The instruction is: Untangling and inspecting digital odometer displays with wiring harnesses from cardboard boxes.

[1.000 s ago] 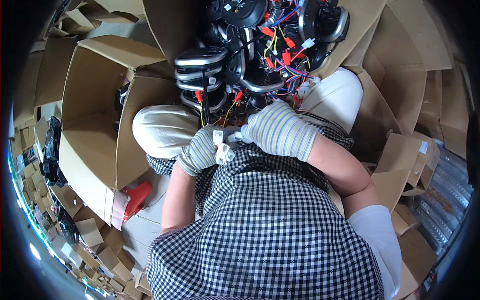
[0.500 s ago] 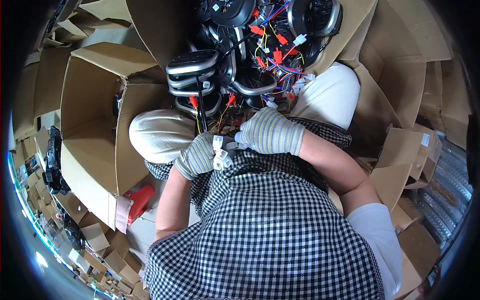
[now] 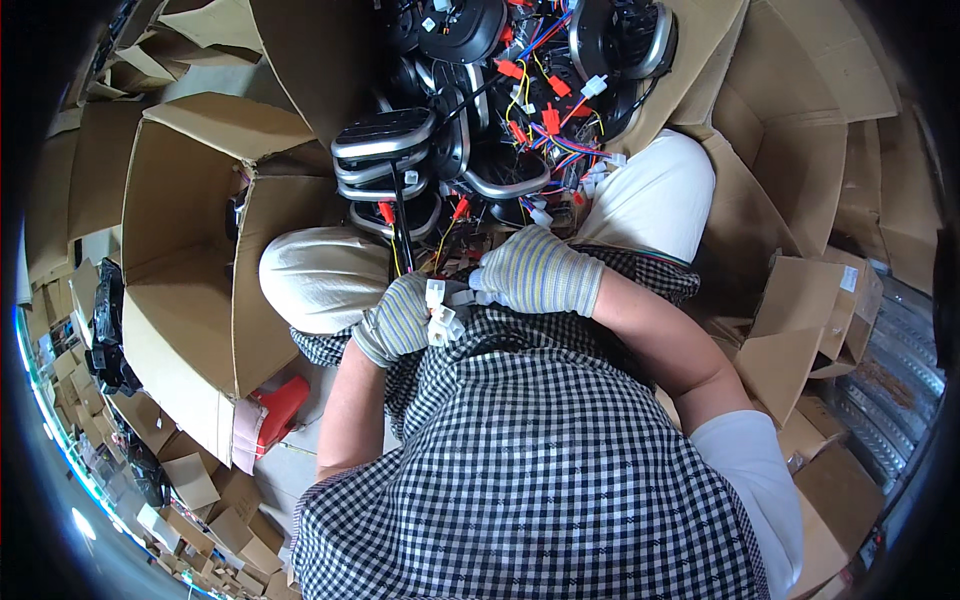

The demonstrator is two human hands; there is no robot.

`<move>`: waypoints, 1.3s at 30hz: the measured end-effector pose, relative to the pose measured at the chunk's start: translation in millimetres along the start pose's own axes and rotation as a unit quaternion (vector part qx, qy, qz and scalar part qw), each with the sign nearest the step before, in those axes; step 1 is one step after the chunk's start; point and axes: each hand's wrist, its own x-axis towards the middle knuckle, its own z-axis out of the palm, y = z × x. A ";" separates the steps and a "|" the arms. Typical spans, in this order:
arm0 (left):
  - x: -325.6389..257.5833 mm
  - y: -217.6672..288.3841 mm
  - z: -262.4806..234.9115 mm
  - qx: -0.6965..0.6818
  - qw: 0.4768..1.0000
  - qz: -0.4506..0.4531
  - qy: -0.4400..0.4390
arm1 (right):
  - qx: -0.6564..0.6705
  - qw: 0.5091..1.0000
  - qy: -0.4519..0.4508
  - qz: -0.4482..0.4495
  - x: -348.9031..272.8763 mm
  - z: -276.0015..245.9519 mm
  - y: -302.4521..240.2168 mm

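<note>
Both hands wear striped knit gloves and meet above my lap. My left hand (image 3: 396, 318) is closed around a small bunch of white plastic wire connectors (image 3: 441, 324), which stick out beyond its fingers. Close beside it, my right hand (image 3: 538, 271) is closed, fingertips pinching a greyish-white connector (image 3: 463, 296) at the bunch. The wires behind these connectors are mostly hidden by the gloves. Ahead of my knees lies a heap of black housings with silver rims (image 3: 384, 140), trailing coloured wires. Red connectors (image 3: 551, 121) and white connectors (image 3: 594, 86) end several of those wires.
An open cardboard box (image 3: 185, 270) stands to my left, with a red plastic piece (image 3: 281, 412) by its near corner. More open cartons (image 3: 790, 130) crowd the right side. Corrugated metal (image 3: 880, 385) shows at the far right. My checked apron (image 3: 530, 460) covers my lap.
Both hands keep nearly the same places, with the connectors still between them. My left hand sits slightly lower, and the whole view has shifted a little.
</note>
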 end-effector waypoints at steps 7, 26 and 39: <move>5.0 17.0 -11.0 -0.014 1.000 0.007 0.014 | 0.009 0.999 0.033 0.000 -1.1 0.9 -0.9; 3.9 23.3 7.8 -0.219 0.922 -0.112 0.300 | 0.455 0.766 0.406 0.205 112.5 -24.8 72.8; 5.6 11.1 18.1 -0.390 0.788 -0.047 0.473 | -0.015 0.934 0.340 -0.111 91.4 -39.2 20.5</move>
